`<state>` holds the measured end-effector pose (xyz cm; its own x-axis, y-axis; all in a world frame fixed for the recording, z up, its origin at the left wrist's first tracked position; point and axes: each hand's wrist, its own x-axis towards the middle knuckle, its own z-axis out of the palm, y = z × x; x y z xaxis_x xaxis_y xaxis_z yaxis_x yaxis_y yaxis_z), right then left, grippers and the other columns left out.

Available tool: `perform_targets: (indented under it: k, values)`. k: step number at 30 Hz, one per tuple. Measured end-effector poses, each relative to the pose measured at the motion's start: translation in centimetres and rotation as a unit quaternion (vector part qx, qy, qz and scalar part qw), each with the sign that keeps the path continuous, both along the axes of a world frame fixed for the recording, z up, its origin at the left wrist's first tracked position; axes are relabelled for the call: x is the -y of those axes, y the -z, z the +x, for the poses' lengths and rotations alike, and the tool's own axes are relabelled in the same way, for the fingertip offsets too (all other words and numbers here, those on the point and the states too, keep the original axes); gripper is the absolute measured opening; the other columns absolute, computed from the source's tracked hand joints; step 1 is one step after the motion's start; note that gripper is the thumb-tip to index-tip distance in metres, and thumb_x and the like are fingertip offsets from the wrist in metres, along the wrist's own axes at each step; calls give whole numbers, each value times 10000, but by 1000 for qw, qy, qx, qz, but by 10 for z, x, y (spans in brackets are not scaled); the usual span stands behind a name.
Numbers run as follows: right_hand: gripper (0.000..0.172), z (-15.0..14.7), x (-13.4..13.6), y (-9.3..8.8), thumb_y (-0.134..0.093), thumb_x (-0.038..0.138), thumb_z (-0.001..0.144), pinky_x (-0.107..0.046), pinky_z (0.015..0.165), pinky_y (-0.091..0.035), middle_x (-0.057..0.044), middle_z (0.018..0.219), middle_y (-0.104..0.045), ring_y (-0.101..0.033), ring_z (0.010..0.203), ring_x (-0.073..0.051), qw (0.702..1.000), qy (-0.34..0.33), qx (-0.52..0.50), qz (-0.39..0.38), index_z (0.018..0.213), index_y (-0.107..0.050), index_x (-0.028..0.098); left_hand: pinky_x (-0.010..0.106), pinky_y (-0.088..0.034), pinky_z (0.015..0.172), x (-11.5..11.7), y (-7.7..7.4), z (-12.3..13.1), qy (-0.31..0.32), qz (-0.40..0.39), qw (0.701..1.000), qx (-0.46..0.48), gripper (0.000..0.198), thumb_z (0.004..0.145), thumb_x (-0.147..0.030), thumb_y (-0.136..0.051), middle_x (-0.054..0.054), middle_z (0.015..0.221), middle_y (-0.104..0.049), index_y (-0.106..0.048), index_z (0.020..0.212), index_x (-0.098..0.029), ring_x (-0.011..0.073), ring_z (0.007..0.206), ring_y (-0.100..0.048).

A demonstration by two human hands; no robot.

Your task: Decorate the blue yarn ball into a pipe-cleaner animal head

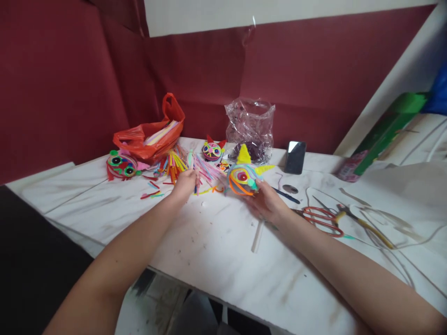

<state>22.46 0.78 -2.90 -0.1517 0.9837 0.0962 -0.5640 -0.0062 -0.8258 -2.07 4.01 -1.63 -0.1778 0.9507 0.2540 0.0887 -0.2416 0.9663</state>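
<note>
In my right hand is a colourful pipe-cleaner animal head, with yellow pointed horns or ears, a red eye and orange strips, raised a little off the table. My left hand is at a loose pile of pink and white pipe cleaners, its fingers closed around some of them; the fingertips are partly hidden. Just behind that hand lies a bundle of yellow, orange and red pipe cleaners. Two similar animal heads sit farther off: a red and green one and a smaller red-eared one.
A red plastic bag holding pale strips stands at the back left, and a clear plastic bag at the back. A phone leans upright. Red-handled scissors, yellow-handled pliers and a glue stick lie on the marbled table.
</note>
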Motion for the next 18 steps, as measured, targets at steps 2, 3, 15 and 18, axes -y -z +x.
perform_targets:
  k: [2, 3, 15, 18]
  values:
    - [255, 3, -3, -2, -695, 324, 765, -314, 785, -578, 5, 1042, -717, -665, 945, -174, 1000, 18, 1, 7, 1002, -629, 258, 209, -333, 447, -2, -1, -4, -5, -2, 999, -43, 245, 773, -244, -515, -52, 438, -423, -437, 548, -187, 89, 405, -411]
    - [263, 5, -4, -2, -698, 329, 762, -317, 778, -578, 3, 1036, -718, -663, 944, -175, 1000, 25, 1, 12, 1005, -629, 254, 210, -330, 450, -2, -1, -5, -6, -2, 998, -67, 226, 759, -228, -531, -48, 442, -439, -458, 550, -183, 91, 410, -412]
    - [376, -6, 2, -3, -777, 302, 663, -325, 821, -554, 24, 1006, -725, -681, 894, -176, 999, 39, 26, 4, 1001, -615, 275, 256, -417, 676, -3, 11, -5, 36, 89, 957, -273, 68, 736, -216, -558, -12, 692, -584, -610, 756, -176, 142, 678, -526]
    - [440, -12, 7, -5, -799, 300, 630, -359, 905, -521, -3, 1069, -715, -665, 986, -204, 999, 27, 34, 19, 1026, -609, 268, 289, -446, 775, 0, 9, -2, 42, 130, 944, -299, 191, 729, -231, -588, 29, 888, -621, -624, 909, -178, 166, 820, -566]
